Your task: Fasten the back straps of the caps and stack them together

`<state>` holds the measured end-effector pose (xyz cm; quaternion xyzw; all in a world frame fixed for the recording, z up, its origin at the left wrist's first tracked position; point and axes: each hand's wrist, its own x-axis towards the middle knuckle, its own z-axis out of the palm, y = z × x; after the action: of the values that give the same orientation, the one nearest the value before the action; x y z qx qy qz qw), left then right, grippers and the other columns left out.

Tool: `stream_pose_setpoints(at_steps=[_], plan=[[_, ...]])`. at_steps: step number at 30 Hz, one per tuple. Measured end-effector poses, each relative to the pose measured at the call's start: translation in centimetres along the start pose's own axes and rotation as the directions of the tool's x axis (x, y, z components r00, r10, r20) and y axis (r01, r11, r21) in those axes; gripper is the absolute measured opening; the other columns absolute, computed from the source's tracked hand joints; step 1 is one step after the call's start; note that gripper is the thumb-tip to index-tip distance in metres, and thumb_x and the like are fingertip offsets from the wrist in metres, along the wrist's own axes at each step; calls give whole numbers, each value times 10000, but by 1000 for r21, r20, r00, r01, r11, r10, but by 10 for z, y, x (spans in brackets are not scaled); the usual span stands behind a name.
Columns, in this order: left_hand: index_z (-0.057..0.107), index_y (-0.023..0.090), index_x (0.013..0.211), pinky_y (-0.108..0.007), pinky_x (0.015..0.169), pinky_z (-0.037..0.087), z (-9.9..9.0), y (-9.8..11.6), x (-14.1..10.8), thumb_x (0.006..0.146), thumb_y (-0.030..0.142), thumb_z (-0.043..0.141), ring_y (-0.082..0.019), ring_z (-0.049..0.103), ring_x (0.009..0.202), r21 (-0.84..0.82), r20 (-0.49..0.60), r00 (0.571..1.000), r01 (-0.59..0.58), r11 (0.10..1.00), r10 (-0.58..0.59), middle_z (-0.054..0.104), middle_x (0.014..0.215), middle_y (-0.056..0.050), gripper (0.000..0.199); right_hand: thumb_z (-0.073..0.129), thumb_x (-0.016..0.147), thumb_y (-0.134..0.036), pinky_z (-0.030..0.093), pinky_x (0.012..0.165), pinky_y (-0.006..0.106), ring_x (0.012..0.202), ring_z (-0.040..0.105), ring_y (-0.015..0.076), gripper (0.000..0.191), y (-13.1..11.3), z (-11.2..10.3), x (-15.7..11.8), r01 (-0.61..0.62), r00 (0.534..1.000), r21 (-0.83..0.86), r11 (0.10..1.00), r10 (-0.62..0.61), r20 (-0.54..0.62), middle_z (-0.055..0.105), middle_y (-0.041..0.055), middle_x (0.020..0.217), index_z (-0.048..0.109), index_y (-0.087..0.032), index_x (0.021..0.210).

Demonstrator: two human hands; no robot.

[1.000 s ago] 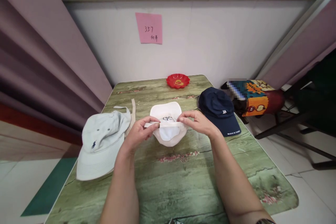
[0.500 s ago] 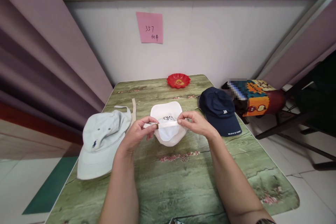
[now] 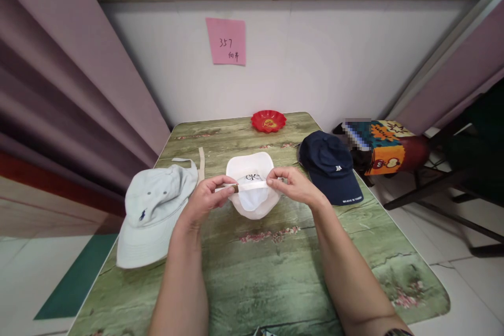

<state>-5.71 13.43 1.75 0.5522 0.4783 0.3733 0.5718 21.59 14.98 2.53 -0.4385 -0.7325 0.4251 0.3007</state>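
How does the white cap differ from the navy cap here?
The white cap is pale with dark lettering; the navy cap is dark with white lettering.
The white cap's strap is in the grip of the left hand and right hand; no hand touches the navy cap.
The white cap's brim seems to point away from the person, the navy cap's toward them.
Both are brimmed and lettered.

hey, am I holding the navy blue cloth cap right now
No, your left hand and right hand both pinch the strap of the white fabric cap, while the navy blue cloth cap lies to their right.
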Motion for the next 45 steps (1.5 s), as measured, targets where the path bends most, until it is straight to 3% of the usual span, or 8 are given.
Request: stream_pose_setpoints(at_steps=[11,21,30,35,45], plan=[[705,152,911,-188,452,223,1,-4,4,712,374,799,-59,345,483,-34,-70,997,-13,999,11,475,569,44,313,583,878,-387,249,520,234,570,379,93,263,1,0,0,18,1000,-20,1000,-18,5,562,-26,672,685,-156,809],[695,157,902,-185,443,223,0,-2,3,728,382,782,-58,355,474,-41,-34,999,13,999,-14,472,565,46,298,638,866,-423,374,680,237,737,540,143,284,6,1,1,77,992,-15,997,-75,103,668,1,838,726,-171,962],[663,173,1028,-199,456,287,-5,-2,-2,860,451,662,-85,420,504,62,39,999,-27,998,25,521,621,23,325,595,893,-419,329,595,229,687,494,126,288,6,2,1,58,997,18,998,-59,55,648,5,799,712,-156,912],[659,164,940,-200,467,283,-8,-7,-1,830,438,703,-81,400,508,84,33,999,-36,996,33,509,619,26,298,632,867,-429,347,622,233,715,512,135,293,9,-2,0,35,996,36,999,-38,75,676,17,866,721,-165,957],[600,164,771,-202,465,273,1,0,2,793,416,713,-82,400,494,18,-7,999,-32,999,32,462,568,42,277,582,901,-456,332,614,227,667,455,119,331,8,-3,0,57,996,20,998,-58,62,574,-9,723,694,-147,865]])
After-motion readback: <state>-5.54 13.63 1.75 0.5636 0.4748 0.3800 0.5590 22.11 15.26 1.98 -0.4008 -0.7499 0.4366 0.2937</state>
